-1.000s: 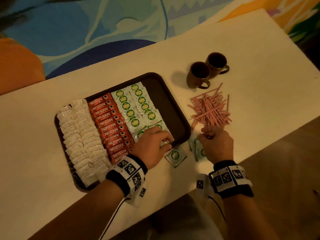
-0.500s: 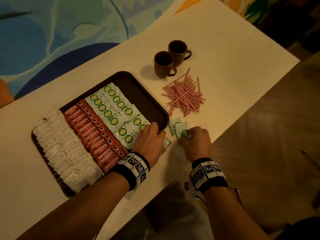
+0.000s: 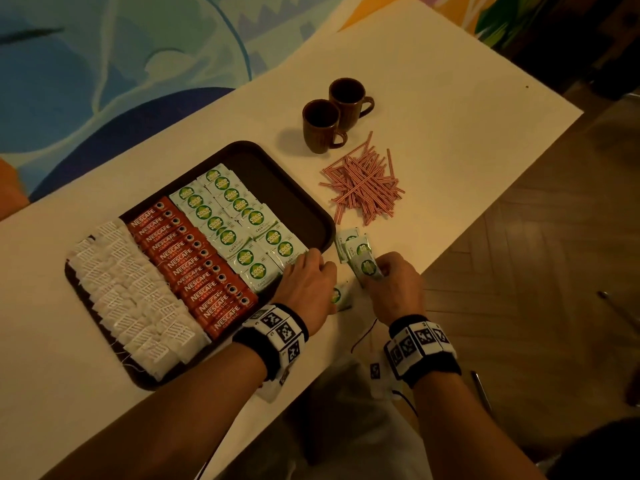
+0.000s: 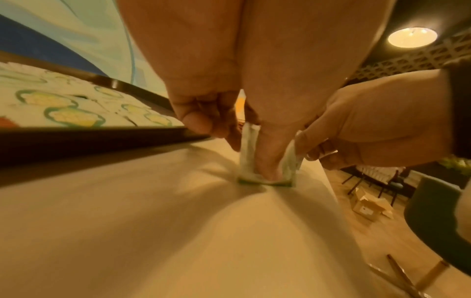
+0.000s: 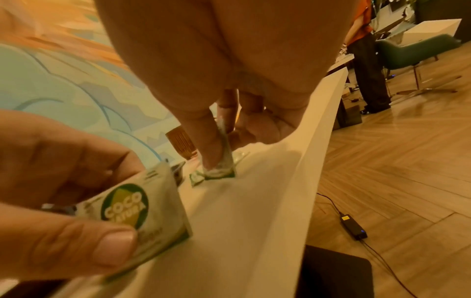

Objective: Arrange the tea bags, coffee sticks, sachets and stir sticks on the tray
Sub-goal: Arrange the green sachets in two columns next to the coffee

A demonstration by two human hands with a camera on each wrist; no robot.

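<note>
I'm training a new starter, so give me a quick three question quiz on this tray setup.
1. True or false: the stir sticks lie on the tray.
2. What does the right hand pinch? A) sachet B) tea bag C) mug
3. Which row sits between the tea bags and the green sachets?

Key: 1 false, they lie on the table. 2 A, a sachet. 3 the coffee sticks.

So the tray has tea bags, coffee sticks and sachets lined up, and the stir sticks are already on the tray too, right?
Not quite. The stir sticks lie in a loose pile on the table, beside the tray, not on it. The head view shows this. The rest holds.
</note>
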